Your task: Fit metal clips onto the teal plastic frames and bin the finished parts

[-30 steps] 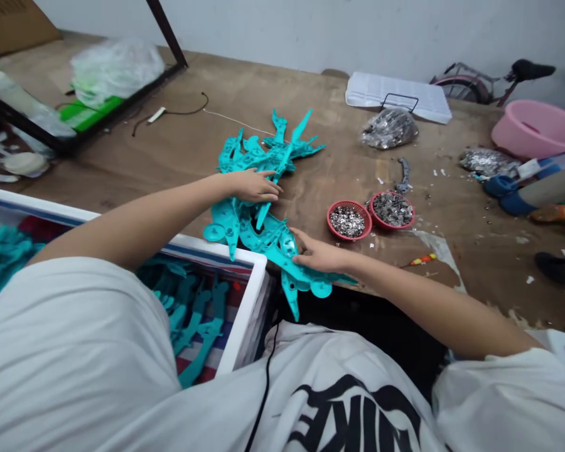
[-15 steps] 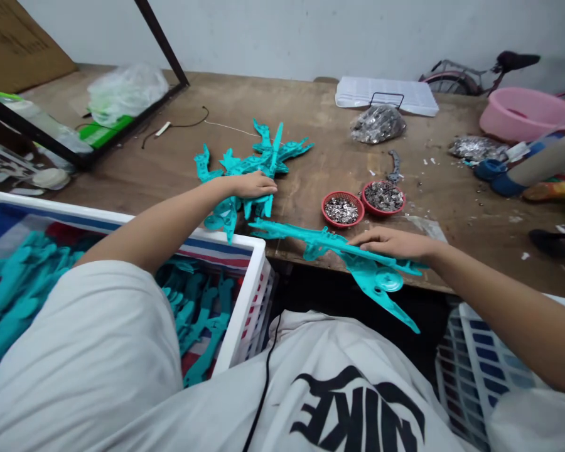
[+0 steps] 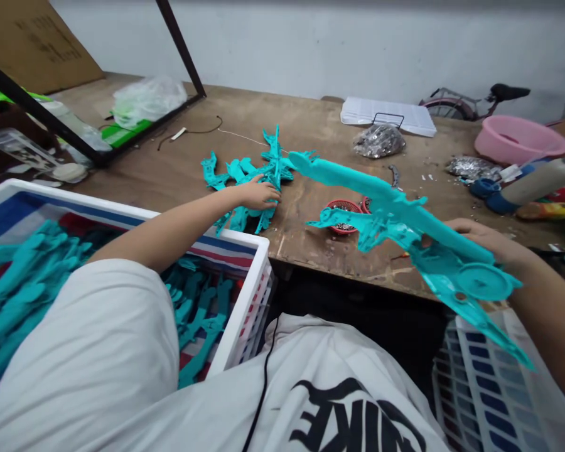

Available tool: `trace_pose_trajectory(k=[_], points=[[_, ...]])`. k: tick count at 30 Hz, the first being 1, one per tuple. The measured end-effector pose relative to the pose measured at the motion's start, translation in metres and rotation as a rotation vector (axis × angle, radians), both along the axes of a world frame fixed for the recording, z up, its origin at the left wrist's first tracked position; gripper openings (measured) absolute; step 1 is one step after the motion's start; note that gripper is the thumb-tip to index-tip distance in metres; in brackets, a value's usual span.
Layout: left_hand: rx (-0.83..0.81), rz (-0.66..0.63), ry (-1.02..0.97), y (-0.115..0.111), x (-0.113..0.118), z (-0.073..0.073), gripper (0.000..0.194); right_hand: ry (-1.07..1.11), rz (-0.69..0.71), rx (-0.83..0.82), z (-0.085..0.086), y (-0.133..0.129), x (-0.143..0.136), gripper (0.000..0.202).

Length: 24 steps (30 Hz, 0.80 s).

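A long teal plastic part point(image 3: 353, 177) with a round disc near one end is raised above the table's front right. My right hand point(image 3: 483, 238) is closed round its right end, with most of the fingers hidden behind it. A second teal piece, pointed and hinge-like, hangs along its underside; whether the two are joined I cannot tell. My left hand point(image 3: 258, 193) lies over a heap of similar teal parts point(image 3: 238, 172) on the table, its fingers stretched out and touching them.
A white crate point(image 3: 258, 251) on the left holds many teal parts. Red baskets of small metal pieces point(image 3: 343, 229) sit behind the raised part. Farther back are a bag of metal pieces point(image 3: 379, 140) and a pink basin point(image 3: 518, 141). Another white crate point(image 3: 471, 370) stands at lower right.
My right hand has lifted the teal part off the table edge and carried it right and nearer. My left hand stays at the heap, with its fingers slightly shifted.
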<state>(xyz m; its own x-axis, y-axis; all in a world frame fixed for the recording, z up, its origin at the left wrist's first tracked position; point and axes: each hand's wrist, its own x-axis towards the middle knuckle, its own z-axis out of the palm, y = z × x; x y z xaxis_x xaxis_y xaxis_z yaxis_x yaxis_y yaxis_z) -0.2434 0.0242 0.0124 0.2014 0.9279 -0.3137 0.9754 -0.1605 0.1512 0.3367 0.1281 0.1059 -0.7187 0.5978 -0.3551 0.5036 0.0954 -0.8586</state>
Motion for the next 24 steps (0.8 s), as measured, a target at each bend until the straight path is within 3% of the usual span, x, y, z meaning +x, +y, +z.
trace_pose_trajectory(k=[4,6,8,12,16,18,21,22,24], points=[[-0.036,-0.062,-0.122,-0.020,0.029,0.020,0.057,0.074,0.208,0.152,0.039,0.005,-0.062,0.048],[-0.077,-0.084,-0.143,-0.047,0.043,0.030,0.051,0.157,0.249,0.224,0.053,0.006,-0.095,0.042],[-0.077,-0.119,-0.211,-0.086,0.057,0.040,0.045,0.299,0.242,0.297,0.056,0.005,-0.131,0.041],[-0.083,-0.327,-0.483,-0.160,0.104,0.068,0.045,0.505,0.110,0.334,0.026,-0.004,-0.220,0.040],[-0.120,-0.525,-0.686,-0.185,0.165,0.085,0.049,0.407,0.061,0.371,-0.022,-0.009,-0.297,0.025],[-0.122,-0.538,-0.694,-0.183,0.185,0.085,0.047,0.305,0.083,0.429,-0.042,-0.007,-0.306,0.030],[-0.112,-0.495,-0.614,-0.169,0.191,0.077,0.040,0.203,0.108,0.530,-0.059,0.000,-0.280,0.038],[-0.087,-0.443,-0.585,-0.160,0.189,0.073,0.037,0.189,0.106,0.573,-0.062,0.002,-0.265,0.040],[0.014,-0.217,-0.589,-0.134,0.184,0.062,0.037,0.191,0.073,0.667,-0.064,0.002,-0.232,0.045]])
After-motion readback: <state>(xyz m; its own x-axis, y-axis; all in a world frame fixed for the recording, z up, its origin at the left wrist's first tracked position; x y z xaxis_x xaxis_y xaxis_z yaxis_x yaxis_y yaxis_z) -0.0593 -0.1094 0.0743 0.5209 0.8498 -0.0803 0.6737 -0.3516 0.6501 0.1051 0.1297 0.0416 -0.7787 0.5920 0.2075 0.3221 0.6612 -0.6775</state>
